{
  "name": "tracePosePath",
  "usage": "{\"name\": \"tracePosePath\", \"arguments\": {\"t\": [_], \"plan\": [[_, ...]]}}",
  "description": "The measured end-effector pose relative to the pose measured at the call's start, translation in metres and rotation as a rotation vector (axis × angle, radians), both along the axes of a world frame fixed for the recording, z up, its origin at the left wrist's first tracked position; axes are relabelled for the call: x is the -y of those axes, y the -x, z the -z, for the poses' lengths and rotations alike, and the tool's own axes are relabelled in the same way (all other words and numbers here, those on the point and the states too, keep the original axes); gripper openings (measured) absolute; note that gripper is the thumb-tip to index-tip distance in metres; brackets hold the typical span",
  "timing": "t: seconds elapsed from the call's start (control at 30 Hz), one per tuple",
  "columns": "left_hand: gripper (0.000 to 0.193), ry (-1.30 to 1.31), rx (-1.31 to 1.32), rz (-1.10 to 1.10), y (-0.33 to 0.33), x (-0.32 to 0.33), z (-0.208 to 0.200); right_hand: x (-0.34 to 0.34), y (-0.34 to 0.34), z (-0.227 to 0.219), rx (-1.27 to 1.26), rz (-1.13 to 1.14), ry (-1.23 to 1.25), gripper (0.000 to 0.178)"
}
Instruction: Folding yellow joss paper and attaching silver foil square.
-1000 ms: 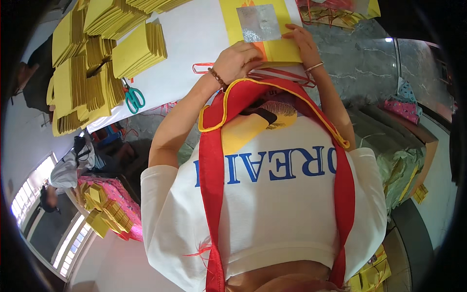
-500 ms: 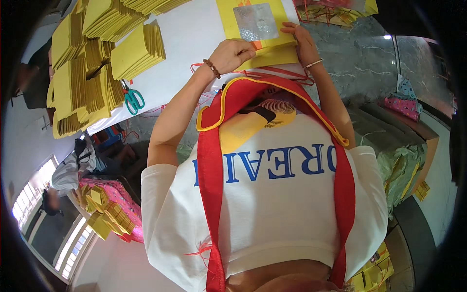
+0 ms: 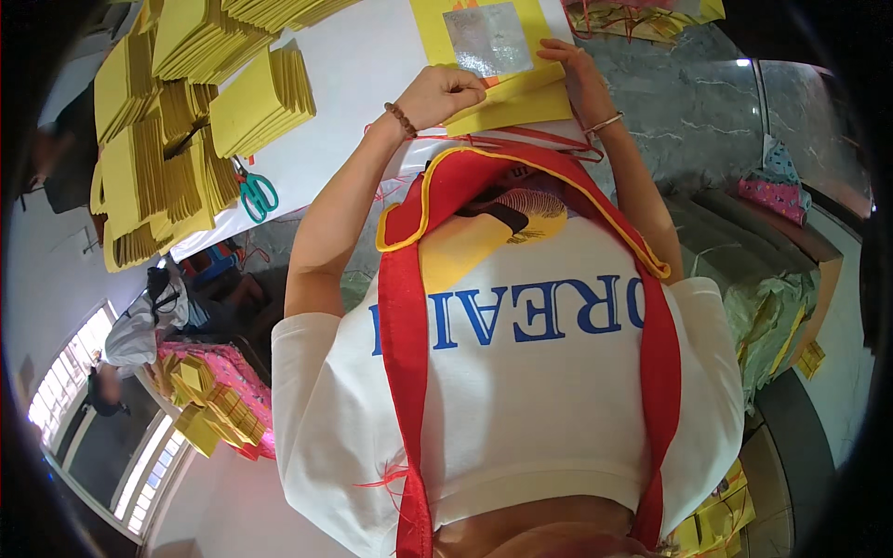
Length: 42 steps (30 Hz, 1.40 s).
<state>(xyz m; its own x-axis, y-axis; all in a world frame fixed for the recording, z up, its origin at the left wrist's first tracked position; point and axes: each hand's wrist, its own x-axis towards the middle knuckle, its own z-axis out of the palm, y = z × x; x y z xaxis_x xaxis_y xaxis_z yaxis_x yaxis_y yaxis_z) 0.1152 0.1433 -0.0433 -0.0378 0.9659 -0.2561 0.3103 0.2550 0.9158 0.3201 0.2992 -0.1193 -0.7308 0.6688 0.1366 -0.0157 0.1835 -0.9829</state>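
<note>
A yellow joss paper sheet [image 3: 549, 104] with a silver square [image 3: 487, 39] lies on the white table. Its near edge is folded up into a slanting flap. My left hand [image 3: 435, 97], with a beaded bracelet on the wrist, is closed in a pinch at the left end of the flap, just below the silver square. At the sheet's right edge is my right hand [image 3: 582, 82], wearing a thin bangle. Its fingers are stretched out and rest on the paper by the flap's right end. Red string [image 3: 535, 136] runs along the table's near edge.
Stacks of folded yellow paper [image 3: 260, 100] cover the table's [image 3: 349, 70] left side. Green-handled scissors [image 3: 257, 195] lie near its edge. On the right stands a plastic-covered bundle [image 3: 758, 307]. A person [image 3: 139, 325] is at the far left, near more yellow paper bundles [image 3: 219, 409].
The flap at the near edge now slants, its right end raised further over the sheet. My left hand has shifted slightly left and up, and my right hand has barely moved.
</note>
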Motion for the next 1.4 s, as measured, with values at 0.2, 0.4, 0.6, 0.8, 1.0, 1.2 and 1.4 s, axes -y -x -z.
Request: {"name": "tracePosePath", "arguments": {"t": [0.2, 0.4, 0.6, 0.8, 1.0, 1.2, 1.4], "plan": [[0.019, 0.025, 0.044, 0.015, 0.004, -0.003, 0.009, -0.005, -0.005, -0.001, -0.057, -0.127, 0.133, 0.059], [0.021, 0.017, 0.079, 0.003, 0.007, -0.004, 0.013, -0.002, 0.0, -0.017, -0.043, -0.111, 0.22, 0.043], [0.02, 0.006, 0.025, -0.014, 0.001, -0.002, -0.006, -0.001, -0.009, -0.017, 0.175, -0.072, -0.443, 0.024], [0.064, -0.378, -0.351, 0.226, 0.022, 0.021, -0.01, 0.0, -0.006, -0.011, 0.119, -0.049, -0.352, 0.021], [0.042, -0.515, -0.848, 0.093, 0.017, 0.017, 0.014, -0.006, -0.007, -0.022, 0.137, -0.089, -0.38, 0.027], [0.042, -0.63, -0.971, 0.137, 0.009, 0.03, -0.021, 0.003, -0.01, -0.08, 0.258, -0.061, -1.087, 0.036], [0.033, -0.526, -0.792, 0.091, -0.007, 0.051, -0.008, 0.019, -0.024, -0.066, 0.381, -0.367, -0.752, 0.036]]}}
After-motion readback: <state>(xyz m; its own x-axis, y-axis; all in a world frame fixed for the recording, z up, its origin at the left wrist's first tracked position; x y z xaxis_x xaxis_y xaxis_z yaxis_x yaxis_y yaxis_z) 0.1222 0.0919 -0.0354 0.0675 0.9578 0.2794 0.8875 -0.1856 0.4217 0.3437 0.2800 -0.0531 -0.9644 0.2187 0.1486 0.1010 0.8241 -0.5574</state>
